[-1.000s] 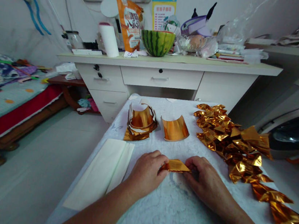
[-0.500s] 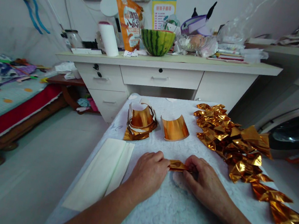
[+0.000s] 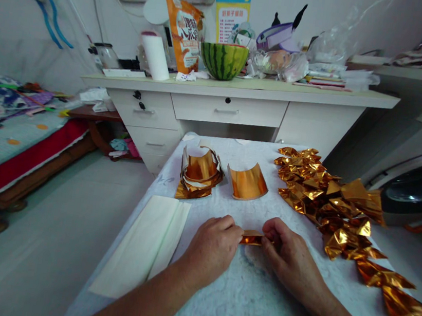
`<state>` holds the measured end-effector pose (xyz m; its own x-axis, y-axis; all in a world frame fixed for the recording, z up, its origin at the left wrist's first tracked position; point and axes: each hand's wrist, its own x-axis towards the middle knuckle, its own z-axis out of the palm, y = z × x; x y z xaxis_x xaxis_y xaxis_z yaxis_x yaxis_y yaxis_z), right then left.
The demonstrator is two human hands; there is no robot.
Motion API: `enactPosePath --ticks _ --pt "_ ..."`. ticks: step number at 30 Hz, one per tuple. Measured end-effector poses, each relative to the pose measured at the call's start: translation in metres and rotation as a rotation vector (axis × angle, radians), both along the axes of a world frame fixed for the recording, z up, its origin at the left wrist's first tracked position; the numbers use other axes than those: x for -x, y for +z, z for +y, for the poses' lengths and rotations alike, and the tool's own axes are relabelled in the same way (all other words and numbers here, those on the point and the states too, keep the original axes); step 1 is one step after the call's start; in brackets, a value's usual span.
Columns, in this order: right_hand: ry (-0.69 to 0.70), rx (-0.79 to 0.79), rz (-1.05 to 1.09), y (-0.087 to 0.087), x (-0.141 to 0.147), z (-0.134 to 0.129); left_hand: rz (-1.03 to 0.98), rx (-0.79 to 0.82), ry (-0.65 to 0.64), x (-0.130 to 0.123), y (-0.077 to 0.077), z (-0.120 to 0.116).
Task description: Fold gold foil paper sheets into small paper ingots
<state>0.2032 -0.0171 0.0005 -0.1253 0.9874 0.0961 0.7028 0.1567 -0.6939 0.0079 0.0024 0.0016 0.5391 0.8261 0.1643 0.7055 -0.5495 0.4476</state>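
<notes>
White paper (image 3: pixel 140 247) lies at nine o'clock from my gold foil strip (image 3: pixel 251 240), curled foil sheets (image 3: pixel 201 168) at ten. My left hand (image 3: pixel 212 246) pinches the strip's left end; a curved foil sheet (image 3: pixel 248 182) sits at twelve. My right hand (image 3: pixel 292 257) grips the other end, folded foil pieces (image 3: pixel 326 199) at two. I judge I'm folding; the next move calls for even pressure along the crease.
</notes>
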Motion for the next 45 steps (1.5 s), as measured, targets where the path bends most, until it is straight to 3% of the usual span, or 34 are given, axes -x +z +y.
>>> enactPosePath --ticks 9,23,28,32,36,45 --pt "0.065 0.000 0.048 0.001 -0.002 0.001 -0.345 0.186 0.038 0.000 -0.001 0.000" --pt "0.296 0.020 0.187 0.014 -0.027 0.003 -0.659 0.751 0.113 0.002 0.002 0.008" --pt "0.250 0.185 0.365 0.013 -0.029 0.007 -0.768 0.803 0.109 0.005 0.001 0.011" --pt "0.173 0.334 0.539 0.016 -0.033 0.009 -0.901 0.872 0.033 0.008 0.002 0.012" --pt "0.098 0.353 0.643 0.013 -0.037 0.011 -1.014 0.980 -0.049 0.010 0.002 0.011" --pt "0.145 0.423 0.809 0.009 -0.042 0.010 -1.102 1.047 0.018 0.010 -0.009 0.014"
